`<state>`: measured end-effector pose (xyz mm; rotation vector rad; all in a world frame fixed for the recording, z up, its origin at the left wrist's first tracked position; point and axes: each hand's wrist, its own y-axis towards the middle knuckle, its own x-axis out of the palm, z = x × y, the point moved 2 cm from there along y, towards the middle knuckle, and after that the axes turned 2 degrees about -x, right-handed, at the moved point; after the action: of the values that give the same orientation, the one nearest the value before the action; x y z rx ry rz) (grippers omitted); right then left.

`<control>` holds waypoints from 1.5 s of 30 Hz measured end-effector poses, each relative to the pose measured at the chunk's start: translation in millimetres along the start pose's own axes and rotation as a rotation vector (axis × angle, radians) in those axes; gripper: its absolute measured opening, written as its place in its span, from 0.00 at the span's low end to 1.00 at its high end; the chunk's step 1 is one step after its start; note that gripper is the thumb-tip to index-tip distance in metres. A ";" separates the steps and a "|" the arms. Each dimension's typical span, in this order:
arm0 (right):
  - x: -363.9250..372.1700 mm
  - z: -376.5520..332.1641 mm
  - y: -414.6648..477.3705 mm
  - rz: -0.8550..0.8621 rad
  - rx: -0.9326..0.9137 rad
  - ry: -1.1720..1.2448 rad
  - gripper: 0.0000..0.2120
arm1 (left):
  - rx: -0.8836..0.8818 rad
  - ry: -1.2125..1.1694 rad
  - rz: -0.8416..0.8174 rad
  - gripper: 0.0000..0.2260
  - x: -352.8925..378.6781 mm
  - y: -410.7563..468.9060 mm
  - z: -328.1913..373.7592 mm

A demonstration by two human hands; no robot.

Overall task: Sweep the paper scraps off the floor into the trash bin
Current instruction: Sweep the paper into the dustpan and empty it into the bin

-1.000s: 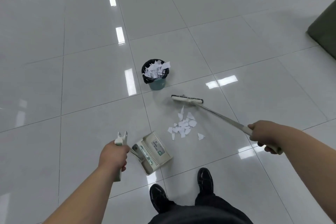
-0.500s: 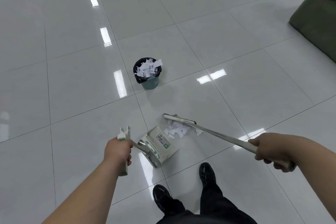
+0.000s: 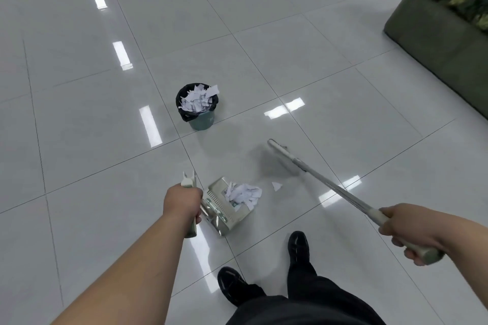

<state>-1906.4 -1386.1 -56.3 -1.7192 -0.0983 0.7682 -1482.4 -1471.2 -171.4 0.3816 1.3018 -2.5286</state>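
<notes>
The floor is smooth, glossy tile with bright reflections. Just beside the left hand, the dustpan looks like pale ribbed plastic and holds matt, crumpled paper scraps. The broom in the right hand has a shiny metal shaft and a dull plastic grip. Far ahead of the left hand, the trash bin carries a black liner of thin film.

I see a glossy pale tiled floor mirroring bright ceiling lights. A dark green sofa sits far right.

Scraps piled in dustpan; stray scrap just right; broom beyond it; trash bin farther back, left.
</notes>
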 end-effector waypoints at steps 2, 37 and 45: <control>14.2 -4.1 4.5 -0.007 0.004 0.018 0.09 | 0.000 0.035 -0.009 0.05 -2.0 1.1 -0.1; 39.8 -107.4 -40.2 -0.155 -0.141 0.152 0.20 | 0.073 -0.227 0.102 0.06 -56.6 -55.7 -41.3; 18.1 -195.4 -4.8 -0.319 -0.231 0.661 0.08 | 0.113 -0.391 0.208 0.07 -73.0 -83.0 18.6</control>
<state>-1786.1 -1540.5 -42.0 -2.0322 -0.0043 -0.0683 -1446.1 -1431.4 -73.1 0.0345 0.9254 -2.3529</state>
